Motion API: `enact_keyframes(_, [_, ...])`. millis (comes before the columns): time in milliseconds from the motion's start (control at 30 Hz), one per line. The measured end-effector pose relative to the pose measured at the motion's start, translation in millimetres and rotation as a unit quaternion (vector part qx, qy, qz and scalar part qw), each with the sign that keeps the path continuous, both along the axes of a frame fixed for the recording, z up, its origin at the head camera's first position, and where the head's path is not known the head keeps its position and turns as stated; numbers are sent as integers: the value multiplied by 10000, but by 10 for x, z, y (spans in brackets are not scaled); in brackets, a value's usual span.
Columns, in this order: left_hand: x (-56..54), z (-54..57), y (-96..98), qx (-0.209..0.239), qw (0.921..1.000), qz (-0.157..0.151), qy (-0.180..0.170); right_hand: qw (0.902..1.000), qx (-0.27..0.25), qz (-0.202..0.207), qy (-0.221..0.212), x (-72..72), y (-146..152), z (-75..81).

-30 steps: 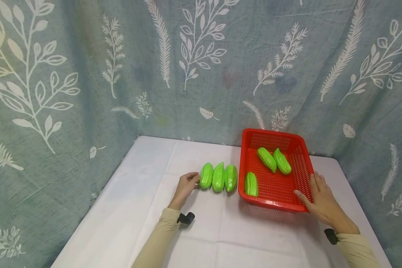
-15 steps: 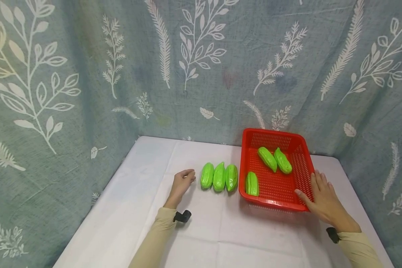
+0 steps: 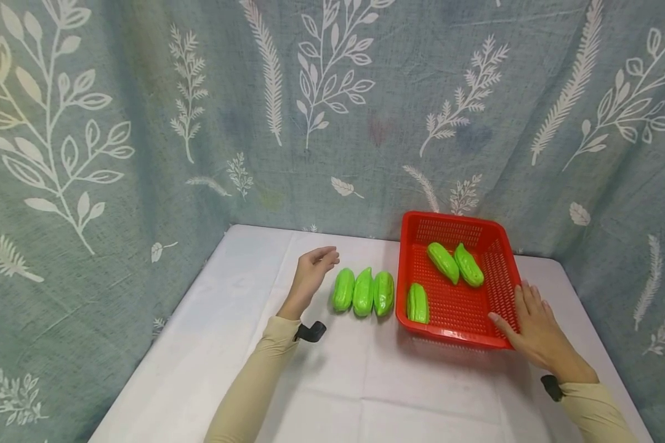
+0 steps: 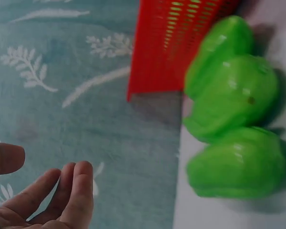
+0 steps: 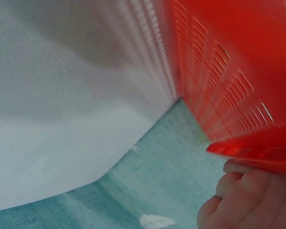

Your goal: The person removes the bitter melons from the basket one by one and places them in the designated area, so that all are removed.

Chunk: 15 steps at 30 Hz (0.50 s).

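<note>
Three glossy green gourds stand side by side on the white table, among them a left one [image 3: 343, 290], a middle one [image 3: 362, 293] and a right one [image 3: 383, 293]. My left hand [image 3: 313, 272] hovers beside and behind the left gourd, fingers loosely bent, holding nothing. In the left wrist view its fingers [image 4: 78, 191] are apart from the gourds [image 4: 236, 164]. To the right is a red perforated basket [image 3: 449, 335] with three similar gourds [image 3: 418, 303] inside. My right hand [image 3: 540, 335] holds the basket's right rim near the front corner, thumb inside, fingers outside.
A white cloth covers the table [image 3: 332, 381]. Grey-green curtains [image 3: 288, 178] with white leaf prints rise behind it and at both sides. The basket stands near the table's back edge, close to the curtain.
My left hand has drawn away from the left gourd, then moved up and back toward the far side. The right hand stays on the basket, and the gourds keep their places.
</note>
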<state>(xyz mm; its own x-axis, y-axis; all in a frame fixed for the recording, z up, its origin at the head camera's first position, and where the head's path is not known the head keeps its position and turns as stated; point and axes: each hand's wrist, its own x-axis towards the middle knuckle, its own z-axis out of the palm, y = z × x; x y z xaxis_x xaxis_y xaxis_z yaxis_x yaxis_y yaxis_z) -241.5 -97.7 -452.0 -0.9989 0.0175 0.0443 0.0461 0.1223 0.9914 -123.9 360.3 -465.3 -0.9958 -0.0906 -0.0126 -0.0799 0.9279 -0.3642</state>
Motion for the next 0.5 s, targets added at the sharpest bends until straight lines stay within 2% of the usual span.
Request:
enact_keyframes(167, [-83, 269, 207, 192, 9984, -396, 367, 10000, -1, -40, 8, -12, 10, -22])
enact_keyframes(333, [-121, 492, 456, 403, 9951, -770, 481, 10000, -22, -10, 15, -16, 13, -27])
enact_keyframes(500, [-176, 634, 728, 522, 9912, -1107, 503, 10000, -13, -27, 31, -3, 0, -16])
